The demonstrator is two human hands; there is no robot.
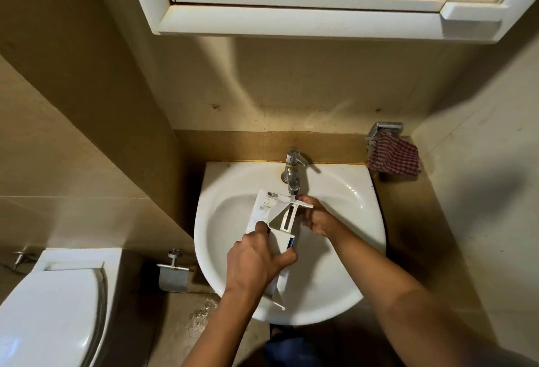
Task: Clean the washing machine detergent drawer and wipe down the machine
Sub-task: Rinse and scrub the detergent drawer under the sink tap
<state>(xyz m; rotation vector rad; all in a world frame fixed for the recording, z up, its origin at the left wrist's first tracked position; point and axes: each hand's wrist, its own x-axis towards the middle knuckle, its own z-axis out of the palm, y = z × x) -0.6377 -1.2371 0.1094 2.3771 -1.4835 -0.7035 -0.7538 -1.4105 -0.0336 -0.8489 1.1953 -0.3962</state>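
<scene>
Beige tiles close in this small bathroom, where a white washbasin [366, 220] sits under a mirror cabinet [291, 21] and a checked cloth [393, 156] hangs on the wall to its right.

From the head camera, the detergent drawer [264, 206] is over the basin bowl, tilted, with its far end right under the tap [293, 171]. The left grip [256, 255] is curled round the drawer's middle. The right grip [318, 218] pinches the thin far edge beside the spout. I cannot tell whether water runs.

The drawer looks like light, stiff moulded plastic, probably slick once wet, with thin flanges that could crack against the porcelain. Its thicker side walls seem the safest place to hold, rather than the flimsy far lip.
</scene>
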